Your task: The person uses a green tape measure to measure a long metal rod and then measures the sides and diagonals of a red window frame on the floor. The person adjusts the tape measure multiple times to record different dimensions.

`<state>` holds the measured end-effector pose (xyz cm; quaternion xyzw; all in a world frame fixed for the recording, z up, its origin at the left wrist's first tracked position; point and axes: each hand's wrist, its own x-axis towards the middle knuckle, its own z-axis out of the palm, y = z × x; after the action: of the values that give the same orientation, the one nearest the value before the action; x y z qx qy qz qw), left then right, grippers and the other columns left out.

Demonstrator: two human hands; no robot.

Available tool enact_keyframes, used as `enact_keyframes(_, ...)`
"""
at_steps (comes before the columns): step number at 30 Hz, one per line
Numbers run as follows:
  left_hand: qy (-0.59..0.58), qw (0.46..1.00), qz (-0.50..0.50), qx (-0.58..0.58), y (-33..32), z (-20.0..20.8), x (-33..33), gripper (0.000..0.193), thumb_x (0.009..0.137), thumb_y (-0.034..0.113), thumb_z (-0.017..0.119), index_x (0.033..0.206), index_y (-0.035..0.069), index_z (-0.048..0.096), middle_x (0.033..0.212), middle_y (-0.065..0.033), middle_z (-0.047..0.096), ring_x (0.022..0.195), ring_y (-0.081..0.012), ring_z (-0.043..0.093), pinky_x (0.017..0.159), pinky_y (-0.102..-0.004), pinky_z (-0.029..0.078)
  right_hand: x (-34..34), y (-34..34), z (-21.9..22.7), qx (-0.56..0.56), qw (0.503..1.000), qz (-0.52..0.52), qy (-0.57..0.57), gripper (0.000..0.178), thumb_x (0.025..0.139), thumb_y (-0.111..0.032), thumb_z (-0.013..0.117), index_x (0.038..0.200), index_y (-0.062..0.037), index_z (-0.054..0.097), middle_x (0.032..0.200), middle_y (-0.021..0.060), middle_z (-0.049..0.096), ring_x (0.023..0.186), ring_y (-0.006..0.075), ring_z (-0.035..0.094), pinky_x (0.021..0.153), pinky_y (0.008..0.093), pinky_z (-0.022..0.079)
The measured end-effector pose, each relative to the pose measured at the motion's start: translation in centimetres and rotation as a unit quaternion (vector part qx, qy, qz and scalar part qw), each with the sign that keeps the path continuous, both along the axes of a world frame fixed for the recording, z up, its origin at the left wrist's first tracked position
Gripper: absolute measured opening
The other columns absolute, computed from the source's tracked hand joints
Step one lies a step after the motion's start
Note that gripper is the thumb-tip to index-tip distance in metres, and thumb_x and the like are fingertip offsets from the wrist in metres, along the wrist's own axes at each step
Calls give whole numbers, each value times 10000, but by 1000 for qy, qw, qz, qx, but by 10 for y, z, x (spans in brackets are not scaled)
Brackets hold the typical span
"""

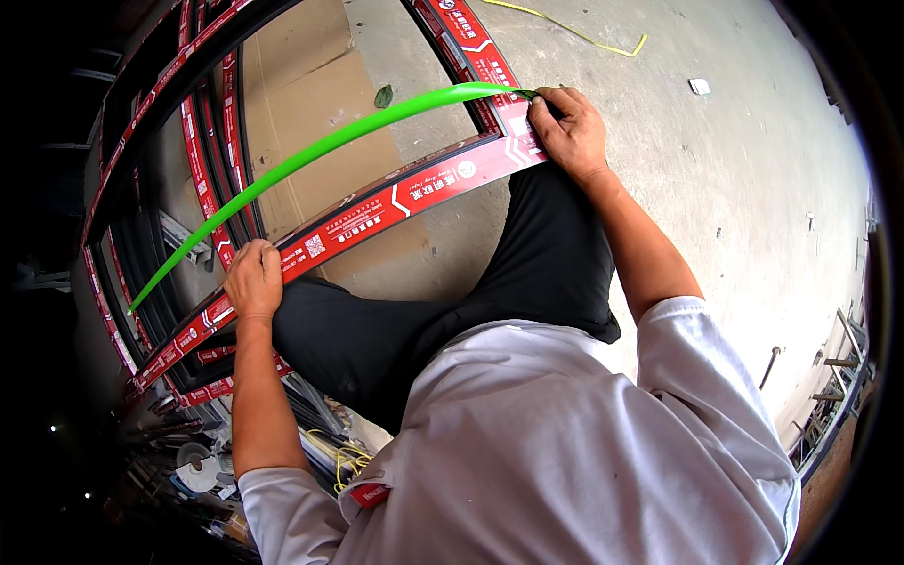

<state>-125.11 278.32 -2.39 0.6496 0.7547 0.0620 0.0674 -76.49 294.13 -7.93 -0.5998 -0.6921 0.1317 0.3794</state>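
A large rectangular metal frame [414,200], its bars covered in red-and-white printed film, lies across in front of my legs. My left hand [254,281] is closed around the near bar toward its left end. At the frame's right corner, my right hand [571,134] pinches the end of a long bright green strap [330,141]. The strap arches over the frame's opening and comes down at the far left, beyond my left hand. Near my right fingers it narrows and darkens. My right fingertips and the strap's very end are partly hidden.
More film-covered frames [193,141] stand at the left. Flattened cardboard [306,71] lies on the concrete floor with a green leaf [383,96]. A yellow strap [565,28] lies at the far right. Metal bars and a white roll [198,471] are at the lower left.
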Motion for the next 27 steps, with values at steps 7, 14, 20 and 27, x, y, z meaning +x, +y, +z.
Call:
enact_keyframes(7,-10,999,14,44,-3,-20,-11,271,923,309,603,912,76,741,993,-177,747,958,-388,711,862,-506,559,1,5,-1,-85,995,21,39,242,996,-206,652,1125,-23,744,1023,164,709,940,297,689,852,384,538)
enact_keyframes(14,-35,997,33,62,-18,1,-23,279,895,331,612,862,86,742,935,-134,752,950,-354,711,862,-495,544,-6,-5,-5,-84,993,67,51,322,1061,-212,624,1216,59,702,1081,141,696,988,244,656,924,337,504)
enact_keyframes(20,-8,997,41,62,-22,-4,-16,338,885,352,597,795,59,739,912,-144,751,951,-347,708,866,-478,546,3,0,-17,-95,993,59,35,359,1070,-259,609,1236,46,700,1117,154,700,1013,247,664,932,359,514)
enact_keyframes(27,-26,996,42,73,-16,-6,-13,351,884,359,592,787,62,751,885,-153,746,922,-354,710,870,-477,548,13,8,-19,-85,996,38,-1,397,1064,-304,623,1251,35,712,1187,169,720,1064,305,683,964,386,516)
